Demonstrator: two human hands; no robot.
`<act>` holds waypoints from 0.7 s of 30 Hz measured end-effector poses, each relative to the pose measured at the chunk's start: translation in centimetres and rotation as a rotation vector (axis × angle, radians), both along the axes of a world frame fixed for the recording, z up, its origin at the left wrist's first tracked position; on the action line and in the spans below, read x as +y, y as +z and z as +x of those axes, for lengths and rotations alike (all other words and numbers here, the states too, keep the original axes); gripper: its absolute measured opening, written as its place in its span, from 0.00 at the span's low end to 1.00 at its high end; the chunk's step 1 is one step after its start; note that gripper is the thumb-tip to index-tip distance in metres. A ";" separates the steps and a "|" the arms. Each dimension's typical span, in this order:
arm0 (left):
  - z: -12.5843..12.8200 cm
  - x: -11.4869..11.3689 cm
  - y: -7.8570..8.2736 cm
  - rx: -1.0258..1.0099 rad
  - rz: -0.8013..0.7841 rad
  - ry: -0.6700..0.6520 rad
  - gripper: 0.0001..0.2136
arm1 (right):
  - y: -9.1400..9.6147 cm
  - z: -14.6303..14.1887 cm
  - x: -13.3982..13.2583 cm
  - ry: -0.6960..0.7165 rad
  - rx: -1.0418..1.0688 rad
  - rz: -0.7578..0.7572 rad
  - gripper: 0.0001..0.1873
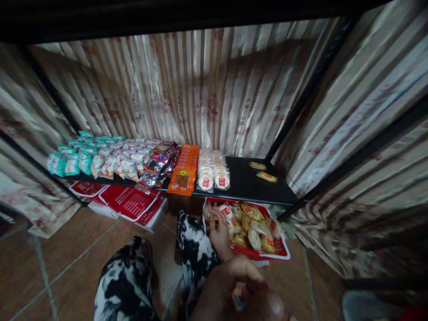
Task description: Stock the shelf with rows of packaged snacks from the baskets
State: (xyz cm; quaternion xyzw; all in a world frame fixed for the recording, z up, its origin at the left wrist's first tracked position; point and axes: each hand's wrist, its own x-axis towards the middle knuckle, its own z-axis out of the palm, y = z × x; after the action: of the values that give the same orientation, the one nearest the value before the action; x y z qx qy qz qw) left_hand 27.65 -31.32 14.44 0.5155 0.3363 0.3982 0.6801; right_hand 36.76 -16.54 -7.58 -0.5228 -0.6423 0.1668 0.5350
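Note:
My right hand (pixel 220 234) reaches over the left part of a red basket (pixel 284 252) with a white rim. Its fingers are stretched and parted, beside round white wrapped cakes (pixel 226 211); whether they touch is unclear. Several yellowish wrapped pastries (pixel 246 223) lie loose in the same basket. Close to the camera, my left hand (pixel 247 285) is blurred and curled closed. Something small and pale shows between its fingers, too smeared to name. Part of my right forearm is hidden behind this hand.
A low black shelf (pixel 240 178) carries green-white bags (pixel 70 164), dark packets (pixel 160 162), an orange pack (pixel 184 169), rows of round cakes (pixel 205 171) and two wrapped pastries (pixel 266 177). Red baskets (pixel 133 203) stand below at left. A black post (pixel 310 89) rises at right.

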 end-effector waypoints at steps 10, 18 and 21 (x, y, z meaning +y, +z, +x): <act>4.7 -3.7 -1.5 -0.013 -0.127 0.050 0.22 | -1.1 6.6 -3.4 -0.073 -0.036 -0.093 0.15; 8.7 -6.2 -1.9 -0.037 -0.221 0.011 0.20 | 1.2 13.6 -7.1 -0.164 0.010 -0.079 0.15; 10.6 -6.7 -2.5 -0.067 -0.233 -0.042 0.22 | 1.5 17.4 -8.7 -0.228 -0.007 -0.100 0.16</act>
State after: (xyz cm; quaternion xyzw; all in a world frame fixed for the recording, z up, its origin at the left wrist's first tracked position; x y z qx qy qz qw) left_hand 38.25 -37.98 11.93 0.4265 0.3466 0.3590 0.7544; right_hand 54.16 -25.27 -6.06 -0.6190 -0.5716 0.1350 0.5215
